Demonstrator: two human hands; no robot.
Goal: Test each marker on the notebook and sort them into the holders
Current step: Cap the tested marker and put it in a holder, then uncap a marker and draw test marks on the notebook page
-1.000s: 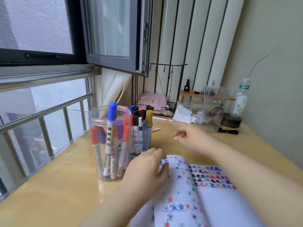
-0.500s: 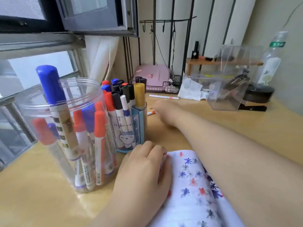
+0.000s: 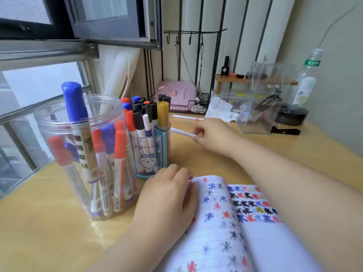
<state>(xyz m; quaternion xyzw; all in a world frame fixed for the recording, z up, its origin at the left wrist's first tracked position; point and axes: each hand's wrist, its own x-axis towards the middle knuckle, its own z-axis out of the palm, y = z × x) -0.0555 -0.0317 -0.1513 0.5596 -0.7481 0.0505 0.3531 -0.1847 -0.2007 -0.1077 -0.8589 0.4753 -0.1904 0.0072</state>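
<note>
An open notebook (image 3: 222,228) covered in coloured star scribbles lies at the desk's near edge. My left hand (image 3: 167,201) rests on its left page, fingers loosely curled. My right hand (image 3: 212,136) is farther back and grips a thin white marker (image 3: 181,132) just above the desk, its free end pointing left toward the holders. A clear round jar (image 3: 59,122) holds several red and blue markers. Beside it stands a blue cartoon-printed holder (image 3: 163,150) with several black, red and yellow-capped markers. Another white marker (image 3: 188,117) lies on the desk behind.
A clear plastic box (image 3: 261,99) with dark pens stands at the back right, next to a black round object (image 3: 292,114) and a water bottle (image 3: 308,79). A pink case in a wire basket (image 3: 178,95) sits against the wall. Window railing runs along the left.
My right hand reached to the desk behind the blue holder, and it now holds a white marker lifted off the surface. My left hand stayed on the notebook. The camera moved closer.
</note>
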